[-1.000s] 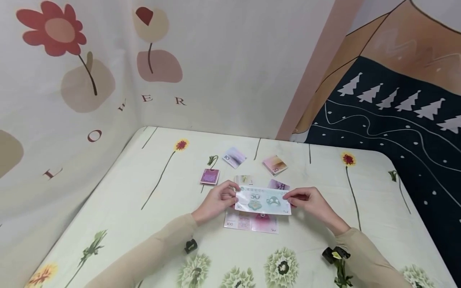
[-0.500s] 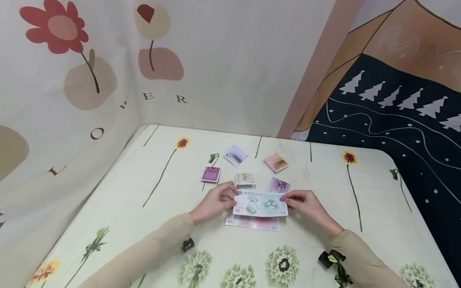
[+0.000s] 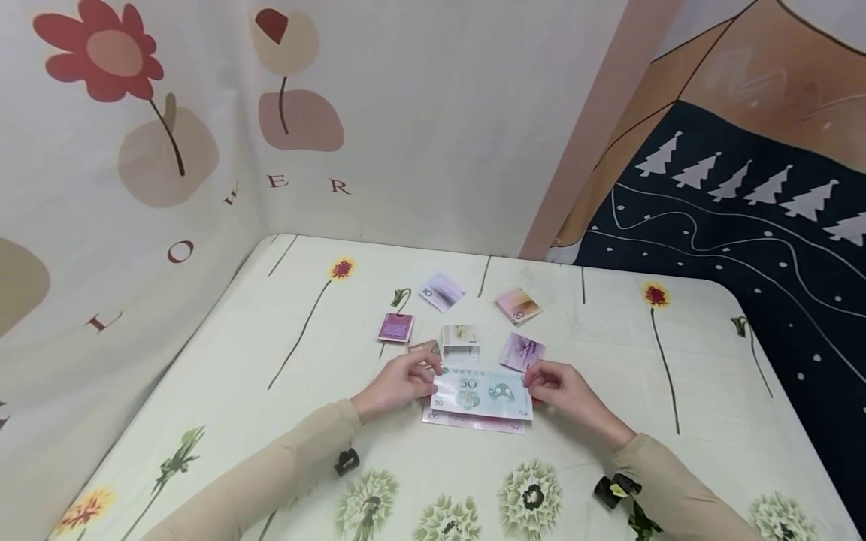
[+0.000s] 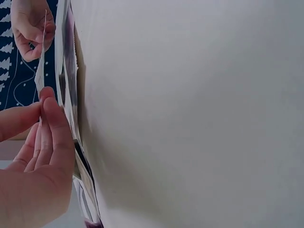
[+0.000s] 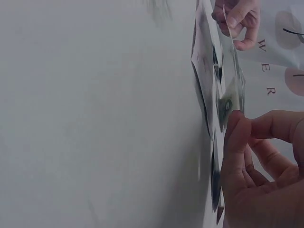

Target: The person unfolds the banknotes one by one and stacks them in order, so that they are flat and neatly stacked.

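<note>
A pale green play banknote [image 3: 482, 394] marked 50 is stretched flat between my two hands. My left hand [image 3: 398, 386] pinches its left edge, thumb against fingers, as the left wrist view also shows. The right edge is pinched by my right hand [image 3: 567, 391]; the right wrist view shows the note [image 5: 232, 71] edge-on, above the table. Partly covered beneath it lies a pink note [image 3: 473, 422] marked 100. Just beyond the green note are a folded whitish note [image 3: 461, 336], a purple note [image 3: 522, 351] and a brownish note [image 3: 425, 349], partly hidden by my left hand.
Farther back lie a folded magenta note [image 3: 395, 327], a bluish-purple note [image 3: 442, 291] marked 10 and an orange-brown note [image 3: 518, 306] marked 20. A flower-printed cloth [image 3: 271, 421] covers the table. Printed fabric walls [image 3: 433, 150] stand behind it.
Both hands have brought the green 50 note slightly toward me and to the left. It covers more of the pink note, while the whitish and purple notes behind show more fully.
</note>
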The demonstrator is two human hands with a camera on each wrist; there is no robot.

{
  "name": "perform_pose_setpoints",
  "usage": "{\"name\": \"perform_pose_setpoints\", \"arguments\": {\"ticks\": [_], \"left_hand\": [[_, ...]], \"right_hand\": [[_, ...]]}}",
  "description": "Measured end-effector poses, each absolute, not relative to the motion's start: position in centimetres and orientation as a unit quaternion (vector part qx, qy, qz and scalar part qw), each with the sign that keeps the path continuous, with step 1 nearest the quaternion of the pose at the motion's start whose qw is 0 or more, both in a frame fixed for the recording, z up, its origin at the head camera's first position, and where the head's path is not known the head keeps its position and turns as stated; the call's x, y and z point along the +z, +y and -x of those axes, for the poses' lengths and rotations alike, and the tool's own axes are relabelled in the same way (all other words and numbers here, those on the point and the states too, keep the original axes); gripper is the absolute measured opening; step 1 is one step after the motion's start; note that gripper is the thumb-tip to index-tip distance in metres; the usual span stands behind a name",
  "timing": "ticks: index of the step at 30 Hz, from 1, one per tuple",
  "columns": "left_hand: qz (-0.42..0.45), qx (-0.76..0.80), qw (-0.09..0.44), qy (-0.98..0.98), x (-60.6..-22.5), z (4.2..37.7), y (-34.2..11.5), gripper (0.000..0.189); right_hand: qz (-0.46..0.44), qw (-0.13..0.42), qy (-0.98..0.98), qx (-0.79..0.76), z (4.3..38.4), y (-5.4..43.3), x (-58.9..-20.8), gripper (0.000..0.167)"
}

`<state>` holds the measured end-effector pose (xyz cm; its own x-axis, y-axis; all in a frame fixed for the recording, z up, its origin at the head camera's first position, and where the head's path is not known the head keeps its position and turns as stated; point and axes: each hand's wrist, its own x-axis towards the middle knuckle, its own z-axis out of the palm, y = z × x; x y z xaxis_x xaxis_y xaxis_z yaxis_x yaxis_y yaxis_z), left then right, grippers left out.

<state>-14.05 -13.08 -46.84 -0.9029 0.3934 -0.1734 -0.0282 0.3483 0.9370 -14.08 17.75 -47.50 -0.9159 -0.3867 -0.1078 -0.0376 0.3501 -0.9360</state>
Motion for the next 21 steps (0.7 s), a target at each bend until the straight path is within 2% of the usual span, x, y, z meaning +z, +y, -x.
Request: {"name": "perform_pose_setpoints", "arguments": {"ticks": [9,21], "left_hand": [[-0.100,0.564,0.223,0.789,-47.5,13.8,-13.4,0.020],[-0.125,0.532,0.211,0.810,-47.6,13.6,-13.8,0.018]], "right_hand": [[0.125,0.167,0.836,-0.507,14.0,17.0,-48.4,0.017],[0.149,0.168,0.839,-0.496,13.9,16.6,-48.4,0.013]]}}
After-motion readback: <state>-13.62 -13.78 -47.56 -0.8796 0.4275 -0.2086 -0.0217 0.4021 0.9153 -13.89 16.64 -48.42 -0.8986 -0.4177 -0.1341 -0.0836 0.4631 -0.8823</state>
